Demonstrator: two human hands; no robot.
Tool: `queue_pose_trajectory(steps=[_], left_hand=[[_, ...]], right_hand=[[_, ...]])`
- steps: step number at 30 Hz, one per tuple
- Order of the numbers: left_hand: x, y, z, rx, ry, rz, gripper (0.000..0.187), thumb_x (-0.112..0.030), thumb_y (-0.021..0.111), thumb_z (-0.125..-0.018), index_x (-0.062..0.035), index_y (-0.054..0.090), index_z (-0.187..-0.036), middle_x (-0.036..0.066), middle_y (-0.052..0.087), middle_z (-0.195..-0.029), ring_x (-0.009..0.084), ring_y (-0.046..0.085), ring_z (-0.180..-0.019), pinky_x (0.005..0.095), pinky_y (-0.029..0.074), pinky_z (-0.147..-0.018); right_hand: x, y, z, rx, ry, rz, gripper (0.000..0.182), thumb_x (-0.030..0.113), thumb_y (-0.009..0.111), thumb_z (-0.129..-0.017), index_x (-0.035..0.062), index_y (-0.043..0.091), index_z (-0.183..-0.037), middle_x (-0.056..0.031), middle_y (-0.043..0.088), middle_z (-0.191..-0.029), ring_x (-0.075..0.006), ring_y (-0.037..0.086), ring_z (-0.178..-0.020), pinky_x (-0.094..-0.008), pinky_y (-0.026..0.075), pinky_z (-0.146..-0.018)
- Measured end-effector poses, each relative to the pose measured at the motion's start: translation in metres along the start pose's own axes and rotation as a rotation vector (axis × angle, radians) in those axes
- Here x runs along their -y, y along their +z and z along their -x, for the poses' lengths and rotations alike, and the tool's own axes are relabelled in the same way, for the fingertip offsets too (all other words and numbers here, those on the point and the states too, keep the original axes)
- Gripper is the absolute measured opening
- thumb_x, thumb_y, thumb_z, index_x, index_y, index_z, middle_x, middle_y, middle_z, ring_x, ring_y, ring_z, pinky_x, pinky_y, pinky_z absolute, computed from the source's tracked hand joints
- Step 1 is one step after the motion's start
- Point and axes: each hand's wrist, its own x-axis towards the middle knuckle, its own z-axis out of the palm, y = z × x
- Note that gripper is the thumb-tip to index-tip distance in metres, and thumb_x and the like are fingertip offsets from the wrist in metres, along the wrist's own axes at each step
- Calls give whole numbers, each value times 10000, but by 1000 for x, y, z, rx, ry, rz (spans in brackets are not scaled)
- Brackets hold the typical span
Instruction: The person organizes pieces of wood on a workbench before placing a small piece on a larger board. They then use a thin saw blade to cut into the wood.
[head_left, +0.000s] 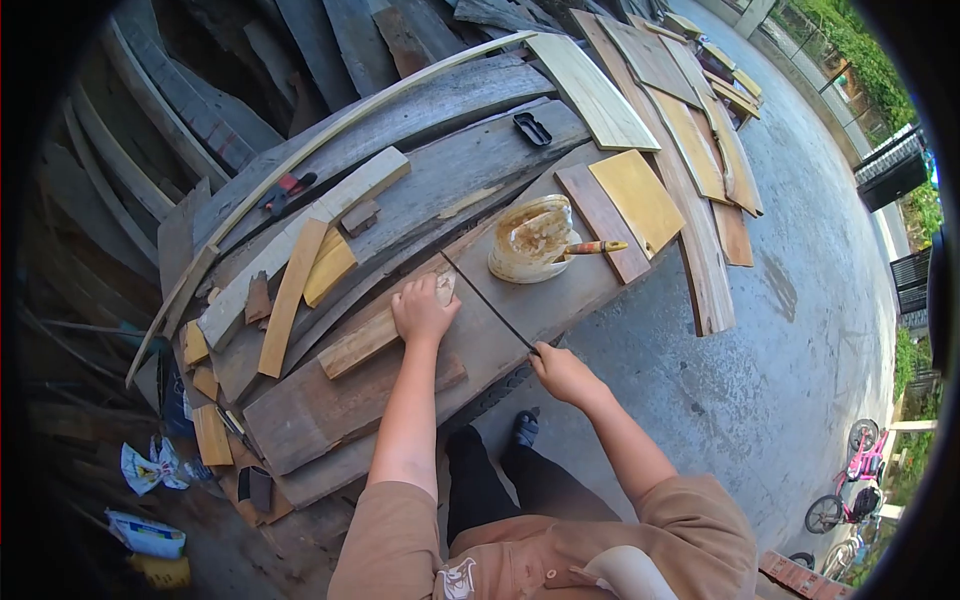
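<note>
On the wooden work surface (560,300), my left hand (424,308) is closed over the right end of a short wood block (360,342), pressing it down on a darker board (330,410). My right hand (566,375) grips the near end of a long, thin, dark tool (490,305), seen nearly edge-on. Its far end reaches just past the block's end, close to my left fingers. Whether this is a file or a saw, I cannot tell. Right of the block stands a stained white container (530,240) with a paintbrush (598,247) sticking out.
Loose wood strips (292,298) and offcuts lie at the left. A black tray (532,129) and a red-and-black tool (287,193) rest on the planks behind. Yellowish boards (638,200) extend to the right. Concrete floor (680,390) and a pink bicycle (862,470) are at the right.
</note>
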Motion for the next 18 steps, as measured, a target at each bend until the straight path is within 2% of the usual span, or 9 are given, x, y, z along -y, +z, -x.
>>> queue_pose_trajectory(steps=[4,10,13,17,18], left_hand=[[1,1,0,-5,7,0,388,-357,684,-624,-122,604,-921,25,633,-947,197,557,-930,344,379,-797],[3,5,1,-35,19,-5,386,-359,683,-621,-121,604,-914,23,633,-938,195,558,-925,343,380,-790],[1,5,1,-57,-6,-7,380,-362,682,-619,-123,602,-903,19,632,-931,191,559,-921,341,377,-785],[-1,2,0,-79,1,0,384,-366,683,-616,-123,602,-903,18,632,-932,189,560,-923,341,374,-782],[-3,0,-1,0,-42,1,424,-365,682,-616,-121,609,-955,24,632,-974,190,558,-958,341,377,-808]], right_hand=[[-6,-1,3,7,4,-30,310,265,396,-911,-12,510,-993,-294,594,-912,-452,559,-894,-496,436,-797],[36,9,-109,-89,-180,-14,317,251,400,-902,-25,540,-969,-289,592,-937,-440,555,-920,-483,432,-820],[53,12,-137,-121,-201,10,317,242,398,-899,-35,540,-962,-285,596,-926,-440,557,-914,-484,432,-818],[31,9,-89,-82,-126,5,307,251,399,-905,-16,534,-976,-283,600,-901,-445,561,-892,-495,434,-798],[22,7,-66,-58,-72,14,301,254,400,-908,-9,528,-979,-285,599,-893,-446,562,-884,-499,434,-787]])
